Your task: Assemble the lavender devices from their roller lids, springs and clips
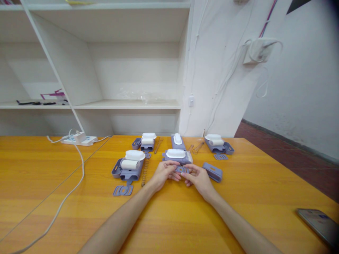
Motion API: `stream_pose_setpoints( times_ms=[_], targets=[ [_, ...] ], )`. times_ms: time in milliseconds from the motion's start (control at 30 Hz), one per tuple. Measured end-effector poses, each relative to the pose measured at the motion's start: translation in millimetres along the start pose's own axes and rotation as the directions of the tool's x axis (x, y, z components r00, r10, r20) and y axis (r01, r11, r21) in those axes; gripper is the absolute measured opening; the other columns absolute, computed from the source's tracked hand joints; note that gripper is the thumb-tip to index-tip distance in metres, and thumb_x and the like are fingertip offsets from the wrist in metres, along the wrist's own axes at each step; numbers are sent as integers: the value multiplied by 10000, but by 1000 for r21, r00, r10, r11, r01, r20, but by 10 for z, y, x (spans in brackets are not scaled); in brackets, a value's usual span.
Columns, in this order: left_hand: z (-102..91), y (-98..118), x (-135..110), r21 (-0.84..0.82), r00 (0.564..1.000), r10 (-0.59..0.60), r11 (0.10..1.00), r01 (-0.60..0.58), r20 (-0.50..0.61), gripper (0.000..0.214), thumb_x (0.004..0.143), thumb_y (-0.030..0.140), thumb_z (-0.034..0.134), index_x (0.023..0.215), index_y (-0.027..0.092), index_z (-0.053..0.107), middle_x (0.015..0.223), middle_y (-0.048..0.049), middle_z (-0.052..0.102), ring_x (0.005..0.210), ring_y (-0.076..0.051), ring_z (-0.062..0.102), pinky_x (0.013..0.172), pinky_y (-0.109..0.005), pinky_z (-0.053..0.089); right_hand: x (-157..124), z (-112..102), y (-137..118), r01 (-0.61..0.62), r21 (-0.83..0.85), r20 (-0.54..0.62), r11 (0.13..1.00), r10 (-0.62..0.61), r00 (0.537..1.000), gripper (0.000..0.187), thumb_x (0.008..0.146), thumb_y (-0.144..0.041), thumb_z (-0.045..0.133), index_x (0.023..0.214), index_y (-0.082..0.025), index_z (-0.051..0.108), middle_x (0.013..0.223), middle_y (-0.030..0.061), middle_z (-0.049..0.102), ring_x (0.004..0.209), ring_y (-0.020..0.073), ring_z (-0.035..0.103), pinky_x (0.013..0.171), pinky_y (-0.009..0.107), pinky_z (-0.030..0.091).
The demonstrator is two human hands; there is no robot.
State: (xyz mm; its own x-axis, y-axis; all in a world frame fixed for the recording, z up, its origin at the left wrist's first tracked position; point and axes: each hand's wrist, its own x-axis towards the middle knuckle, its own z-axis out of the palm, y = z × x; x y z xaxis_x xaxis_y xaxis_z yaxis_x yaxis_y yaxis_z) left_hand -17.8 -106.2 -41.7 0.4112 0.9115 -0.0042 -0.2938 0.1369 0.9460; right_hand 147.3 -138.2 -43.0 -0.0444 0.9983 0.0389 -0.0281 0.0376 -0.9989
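Between my two hands I hold a flat grey-purple plastic plate with ring-shaped cutouts. My left hand pinches its left end, and my right hand grips the right end. Just behind them lies a grey-purple case with a white oval piece on top. Beside my right hand rests a grey-purple cap with a slot. Left of my left hand are a coil spring, a similar cutout plate and a grey-purple housing with a white roller.
More housing sets stand at the back left and back right, with another case between. A power strip with a white cable occupies the left. A phone lies at the right edge. White shelving backs the table.
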Motion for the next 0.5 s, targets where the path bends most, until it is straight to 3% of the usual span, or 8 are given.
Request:
stream_pose_setpoints(
  times_ms=[500],
  targets=[
    [3, 10, -5, -6, 1000, 9, 1000, -9, 11, 417, 721, 371, 653, 1013, 83, 573, 680, -108, 680, 528, -159, 640, 524, -252, 519, 27, -10, 30, 4, -25, -30, 1000, -5, 1000, 458, 611, -369, 738, 961, -134, 556, 542, -34, 595, 411, 113, 556, 397, 213, 448]
  ],
)
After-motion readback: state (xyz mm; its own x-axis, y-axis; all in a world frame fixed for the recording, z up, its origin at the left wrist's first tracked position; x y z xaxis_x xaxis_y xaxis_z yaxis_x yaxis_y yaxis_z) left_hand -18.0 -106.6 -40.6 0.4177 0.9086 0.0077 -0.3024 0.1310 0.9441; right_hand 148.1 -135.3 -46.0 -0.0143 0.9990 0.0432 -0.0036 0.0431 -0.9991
